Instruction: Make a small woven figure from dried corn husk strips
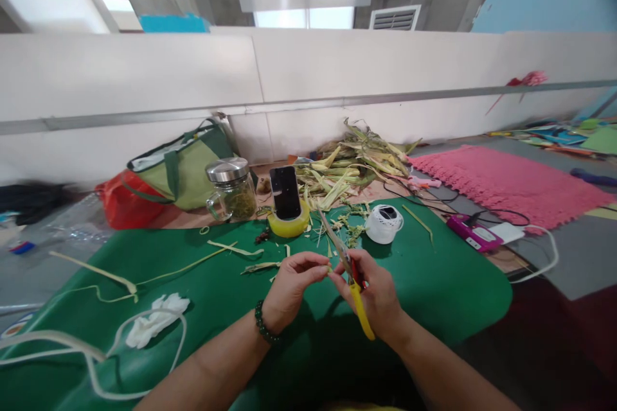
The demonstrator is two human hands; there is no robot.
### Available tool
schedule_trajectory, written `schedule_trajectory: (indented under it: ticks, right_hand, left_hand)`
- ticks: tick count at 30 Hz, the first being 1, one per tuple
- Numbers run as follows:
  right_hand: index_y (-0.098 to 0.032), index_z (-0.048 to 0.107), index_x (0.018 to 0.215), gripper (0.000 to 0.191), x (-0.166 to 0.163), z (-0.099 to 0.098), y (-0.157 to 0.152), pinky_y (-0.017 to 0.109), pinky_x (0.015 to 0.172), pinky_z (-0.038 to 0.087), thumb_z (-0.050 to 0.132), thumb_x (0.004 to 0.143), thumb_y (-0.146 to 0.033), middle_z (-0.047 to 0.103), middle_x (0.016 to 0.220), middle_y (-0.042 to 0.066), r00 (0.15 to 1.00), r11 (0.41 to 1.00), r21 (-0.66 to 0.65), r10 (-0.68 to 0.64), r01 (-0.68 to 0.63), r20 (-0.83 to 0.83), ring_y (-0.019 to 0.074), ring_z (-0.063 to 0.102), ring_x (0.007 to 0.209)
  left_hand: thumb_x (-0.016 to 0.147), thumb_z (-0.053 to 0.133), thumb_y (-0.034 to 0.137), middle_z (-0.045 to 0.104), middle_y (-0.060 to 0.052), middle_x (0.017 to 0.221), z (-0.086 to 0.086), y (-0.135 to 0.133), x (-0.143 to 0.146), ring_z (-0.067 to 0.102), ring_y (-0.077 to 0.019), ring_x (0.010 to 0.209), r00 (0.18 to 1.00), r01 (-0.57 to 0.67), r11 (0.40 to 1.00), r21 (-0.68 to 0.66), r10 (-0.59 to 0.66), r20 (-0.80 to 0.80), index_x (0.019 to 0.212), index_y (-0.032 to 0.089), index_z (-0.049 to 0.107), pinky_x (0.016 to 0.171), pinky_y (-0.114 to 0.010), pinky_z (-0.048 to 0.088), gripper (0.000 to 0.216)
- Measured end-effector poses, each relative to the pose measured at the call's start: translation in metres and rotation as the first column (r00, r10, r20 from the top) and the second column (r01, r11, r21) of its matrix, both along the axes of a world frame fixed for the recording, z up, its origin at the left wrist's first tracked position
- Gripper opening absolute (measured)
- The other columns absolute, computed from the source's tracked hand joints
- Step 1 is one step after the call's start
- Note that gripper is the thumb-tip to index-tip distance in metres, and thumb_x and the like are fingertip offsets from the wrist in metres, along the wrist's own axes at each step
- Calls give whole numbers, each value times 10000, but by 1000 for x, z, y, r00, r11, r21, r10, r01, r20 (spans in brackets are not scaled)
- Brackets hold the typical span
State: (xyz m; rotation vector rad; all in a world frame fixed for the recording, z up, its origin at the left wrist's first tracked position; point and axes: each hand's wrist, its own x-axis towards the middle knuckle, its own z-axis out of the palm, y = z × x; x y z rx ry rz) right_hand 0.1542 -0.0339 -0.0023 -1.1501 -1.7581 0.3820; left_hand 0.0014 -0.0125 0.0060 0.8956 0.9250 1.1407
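Observation:
Over the green mat (434,276) my left hand (294,286) pinches a small pale-green piece, which looks like plant strip, between thumb and fingertips. A dark bead bracelet (264,323) circles that wrist. In my right hand (376,292) is a pair of scissors (359,308) with yellow and red handles, its blades pointing up and away. The right fingertips meet the left ones at the small piece. Beyond the hands lie scraps of leaf (355,231) and a white spool (382,225). A phone (285,192) leans upright in a yellow tape roll (289,225).
Dried corn husks (357,160) are heaped against the wall. A lidded glass jar (236,196) stands before a green bag (193,170). White tubing (91,359) and crumpled tissue (157,321) lie at left; a purple power strip (475,233) and pink cloth (511,183) at right.

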Motion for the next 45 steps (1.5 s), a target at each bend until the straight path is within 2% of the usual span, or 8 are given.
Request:
schedule_trajectory:
  ticks: [9, 16, 21, 25, 31, 36, 39, 45]
  right_hand:
    - [-201, 515, 891, 126, 3, -3, 6, 173, 474, 404, 561, 775, -216, 598, 642, -31, 1000, 1000, -23, 11, -10, 20, 83, 511, 489]
    - [-206, 469, 943, 198, 3, -3, 5, 187, 472, 445, 592, 803, -274, 658, 760, 4, 995, 998, 24, 60, -59, -77, 77, 493, 457]
    - [-210, 513, 909, 139, 1, -8, 3, 170, 447, 410, 584, 790, -213, 587, 647, -33, 1000, 997, 74, 24, -22, -15, 76, 479, 448]
    - [-224, 535, 943, 224, 3, -7, -1, 176, 463, 415, 522, 746, -117, 595, 654, -29, 996, 986, 137, 92, -93, 11, 85, 498, 464]
    - [-220, 542, 941, 189, 7, -8, -1, 181, 468, 404, 539, 760, -163, 582, 648, -35, 985, 983, 63, 169, -170, 17, 85, 464, 467]
    - [-205, 534, 926, 143, 10, -10, 1, 178, 453, 369, 584, 795, -232, 536, 628, -43, 978, 978, -26, 206, -206, 34, 80, 431, 470]
    - [-211, 516, 929, 146, 16, -1, 0, 181, 494, 391, 584, 809, -260, 551, 674, -37, 962, 963, 13, 268, -269, 52, 87, 463, 516]
    - [-214, 430, 1104, 543, 36, 19, -13, 238, 602, 476, 690, 709, -480, 611, 853, 24, 928, 927, -160, 358, -340, 102, 163, 574, 699]
  left_hand:
    - [528, 820, 239, 665, -31, 631, 4, -1, -3, 580, -146, 617, 986, 133, 989, 71, -125, -111, 610, 144, 689, 641, -258, 443, 181]
    - [530, 809, 231, 593, 20, 556, 4, 0, -2, 505, -92, 556, 999, 37, 999, -34, -37, 2, 599, 150, 653, 577, -210, 389, 189]
    - [533, 787, 199, 635, -5, 608, 2, 0, -2, 543, -118, 608, 998, 64, 998, -12, -64, -12, 616, 146, 662, 627, -230, 413, 159]
    - [524, 761, 159, 636, -2, 613, 6, 0, -4, 539, -122, 596, 994, 90, 996, -3, -90, -58, 614, 157, 675, 599, -224, 413, 125]
    - [515, 790, 173, 650, -16, 615, 11, 7, -15, 552, -136, 597, 954, 237, 969, 69, -219, -205, 606, 152, 684, 587, -227, 415, 141]
    - [525, 811, 205, 672, -30, 654, 7, 10, -17, 589, -150, 629, 920, 356, 934, 11, -349, -177, 633, 144, 684, 628, -250, 453, 177]
    - [502, 825, 170, 653, -7, 612, 6, 9, -16, 578, -130, 597, 932, 338, 941, -12, -336, -135, 603, 145, 661, 600, -228, 450, 194]
    - [524, 835, 212, 647, 13, 653, 8, 6, -13, 612, -103, 623, 982, 135, 990, -47, -128, 136, 617, 150, 597, 645, -208, 475, 263]
